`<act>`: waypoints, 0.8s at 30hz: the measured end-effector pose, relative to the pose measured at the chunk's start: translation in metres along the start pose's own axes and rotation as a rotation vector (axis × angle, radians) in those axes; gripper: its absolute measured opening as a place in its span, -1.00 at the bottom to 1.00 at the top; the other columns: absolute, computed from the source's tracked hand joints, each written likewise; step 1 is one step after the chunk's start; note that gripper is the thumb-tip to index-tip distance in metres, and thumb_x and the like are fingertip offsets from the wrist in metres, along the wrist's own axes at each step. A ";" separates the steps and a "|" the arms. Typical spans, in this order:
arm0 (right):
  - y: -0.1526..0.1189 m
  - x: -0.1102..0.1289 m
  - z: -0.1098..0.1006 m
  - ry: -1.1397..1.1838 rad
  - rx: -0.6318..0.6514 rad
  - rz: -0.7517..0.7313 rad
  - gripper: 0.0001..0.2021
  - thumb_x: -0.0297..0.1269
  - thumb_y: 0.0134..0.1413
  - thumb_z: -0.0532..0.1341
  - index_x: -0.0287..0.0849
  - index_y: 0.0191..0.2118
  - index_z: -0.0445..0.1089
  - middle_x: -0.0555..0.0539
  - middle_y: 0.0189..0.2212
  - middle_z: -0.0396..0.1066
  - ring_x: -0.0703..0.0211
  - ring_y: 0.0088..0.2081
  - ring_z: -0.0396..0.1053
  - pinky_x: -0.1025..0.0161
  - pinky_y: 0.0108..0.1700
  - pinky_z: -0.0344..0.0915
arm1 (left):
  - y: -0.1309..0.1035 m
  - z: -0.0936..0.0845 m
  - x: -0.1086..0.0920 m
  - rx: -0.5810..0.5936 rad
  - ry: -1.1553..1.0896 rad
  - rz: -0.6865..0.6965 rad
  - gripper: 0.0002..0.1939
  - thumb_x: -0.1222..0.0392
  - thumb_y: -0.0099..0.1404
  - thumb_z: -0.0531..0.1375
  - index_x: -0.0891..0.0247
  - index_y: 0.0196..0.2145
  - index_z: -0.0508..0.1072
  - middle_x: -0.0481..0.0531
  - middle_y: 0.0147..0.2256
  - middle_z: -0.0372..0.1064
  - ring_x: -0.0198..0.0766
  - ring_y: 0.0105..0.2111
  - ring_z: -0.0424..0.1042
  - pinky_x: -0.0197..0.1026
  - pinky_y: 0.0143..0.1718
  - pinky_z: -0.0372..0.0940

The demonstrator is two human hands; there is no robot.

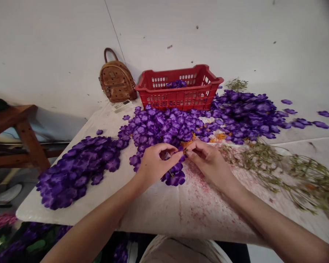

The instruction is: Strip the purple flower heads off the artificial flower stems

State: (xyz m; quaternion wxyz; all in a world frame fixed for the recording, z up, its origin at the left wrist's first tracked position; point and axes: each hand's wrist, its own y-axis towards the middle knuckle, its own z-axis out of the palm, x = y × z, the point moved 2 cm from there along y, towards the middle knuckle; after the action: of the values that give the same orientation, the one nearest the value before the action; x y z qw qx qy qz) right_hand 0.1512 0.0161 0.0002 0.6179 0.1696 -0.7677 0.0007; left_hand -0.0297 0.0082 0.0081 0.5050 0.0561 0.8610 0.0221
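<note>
My left hand (159, 161) is closed in a pinch on a thin artificial flower stem, whose purple blossoms (175, 178) hang just below the fingers. Close beside it, my right hand (207, 157) pinches a small orange flower centre (188, 142). The two sets of fingertips almost meet, and the exact contact between the pieces is too small to make out. Right behind the hands spreads a heap of loose purple fabric petals (164, 126). Several more orange centres (219, 137) lie among petals to the right.
A red plastic basket (178, 98) with purple flowers inside stands at the back. Left of it are a brown backpack (116, 82) and a white remote (122, 106). Petal piles lie left (79, 171) and right (246, 111); green stems (285, 170) cover the table's right side.
</note>
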 end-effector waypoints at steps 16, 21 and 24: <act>-0.004 0.000 0.003 -0.161 -0.017 -0.024 -0.84 -0.28 0.24 0.13 -0.11 -0.40 0.28 0.02 -0.47 0.29 0.19 -0.42 0.26 0.22 -0.35 0.15 | 0.005 0.003 0.004 0.091 -0.225 -0.092 -0.82 0.12 0.19 0.31 0.30 -0.45 0.55 -0.06 -0.53 0.40 -0.39 -0.55 0.23 -0.32 -0.49 0.11; -0.005 -0.001 0.007 -0.203 -0.023 -0.044 -0.87 -0.34 0.22 0.12 -0.11 -0.39 0.27 0.02 -0.46 0.27 0.20 -0.41 0.23 0.22 -0.35 0.13 | 0.003 0.006 0.004 0.075 -0.243 -0.031 -0.85 0.16 0.20 0.32 0.30 -0.44 0.54 -0.08 -0.54 0.39 -0.41 -0.56 0.21 -0.32 -0.50 0.11; -0.004 -0.003 0.005 -0.140 0.002 -0.019 -0.85 -0.29 0.22 0.15 -0.10 -0.40 0.27 0.02 -0.47 0.26 0.18 -0.42 0.23 0.20 -0.34 0.13 | 0.001 0.006 0.001 0.076 -0.281 0.008 -0.84 0.14 0.26 0.29 0.30 -0.38 0.56 -0.03 -0.47 0.47 -0.36 -0.49 0.33 -0.31 -0.44 0.19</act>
State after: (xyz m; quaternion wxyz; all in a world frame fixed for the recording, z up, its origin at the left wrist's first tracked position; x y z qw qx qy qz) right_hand 0.1483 0.0118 -0.0046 0.5624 0.1773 -0.8075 -0.0161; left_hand -0.0248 0.0096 0.0039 0.6180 0.0811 0.7818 -0.0167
